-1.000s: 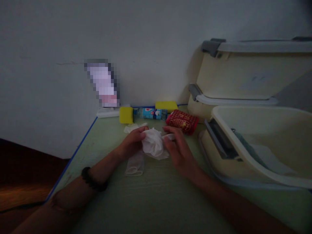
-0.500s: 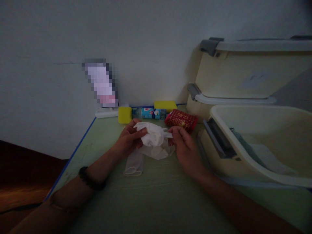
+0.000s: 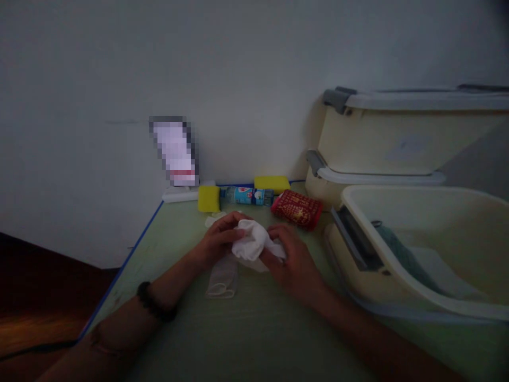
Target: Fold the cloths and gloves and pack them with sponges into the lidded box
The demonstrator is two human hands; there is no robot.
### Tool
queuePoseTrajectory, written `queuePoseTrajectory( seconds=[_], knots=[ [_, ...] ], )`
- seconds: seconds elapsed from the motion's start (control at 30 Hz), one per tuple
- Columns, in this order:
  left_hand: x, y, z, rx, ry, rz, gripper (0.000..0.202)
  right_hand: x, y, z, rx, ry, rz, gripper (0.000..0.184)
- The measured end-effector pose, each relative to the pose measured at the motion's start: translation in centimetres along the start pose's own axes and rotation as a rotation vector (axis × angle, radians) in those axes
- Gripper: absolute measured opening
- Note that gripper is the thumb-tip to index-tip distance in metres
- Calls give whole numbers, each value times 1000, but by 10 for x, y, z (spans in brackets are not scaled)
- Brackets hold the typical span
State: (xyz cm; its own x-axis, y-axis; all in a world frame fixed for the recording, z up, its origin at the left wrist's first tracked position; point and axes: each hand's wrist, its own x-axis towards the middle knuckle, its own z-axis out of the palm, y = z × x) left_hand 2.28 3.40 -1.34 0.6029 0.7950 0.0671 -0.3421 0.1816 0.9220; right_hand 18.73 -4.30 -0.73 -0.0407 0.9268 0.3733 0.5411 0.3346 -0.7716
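We grasp the crumpled, thin white glove-like bundle [image 3: 251, 241] over the pale green, wood-grained desk [image 3: 199, 339]: our left hand [image 3: 218, 240] pinches one side between the fingers, our right hand [image 3: 296, 265] the other, apparently because limp material needs two-sided support.

Near the back of the bench [image 3: 167, 239], a bottle [image 3: 247, 196] on its side. Just left of the bottle, a sponge [image 3: 209, 199]; farther left, a phone [image 3: 175, 154], tilted up. Behind the bottle's right half, a second sponge [image 3: 272, 184]; beyond, the wall [image 3: 254, 79]. Right of the bottle and slightly nearer, a packet [image 3: 297, 209]. In front of the bottle, a soft bundle [image 3: 250, 241] between left hand [image 3: 220, 239] and right hand [image 3: 292, 260]; nearer still, slightly left, a flat piece [image 3: 221, 281]. Far right of the bottle, an open tub [image 3: 421, 212] with a cloth [image 3: 403, 254] inside.
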Motion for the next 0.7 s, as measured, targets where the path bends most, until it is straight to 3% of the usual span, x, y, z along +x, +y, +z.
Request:
queuePoseTrajectory(
  seconds=[0.1,0.2,0.3,0.4,0.53,0.7],
  knots=[
    [-4,-2,3,120,-167,44,49,1,0,0,6,-12,79,20],
    [-8,-3,11,431,-186,66,77,3,1,-1,37,-42,67,20],
    [-10,-3,17,661,-93,199,54,2,0,-1,102,-81,55,19],
    [-8,-2,17,570,6,202,28,1,-4,-1,250,-85,142,24],
    [-6,1,16,274,134,51,23,0,-7,-1,423,-53,283,30],
    [-3,2,19,102,211,-10,20,1,-6,-2,451,-10,286,33]
  ],
)
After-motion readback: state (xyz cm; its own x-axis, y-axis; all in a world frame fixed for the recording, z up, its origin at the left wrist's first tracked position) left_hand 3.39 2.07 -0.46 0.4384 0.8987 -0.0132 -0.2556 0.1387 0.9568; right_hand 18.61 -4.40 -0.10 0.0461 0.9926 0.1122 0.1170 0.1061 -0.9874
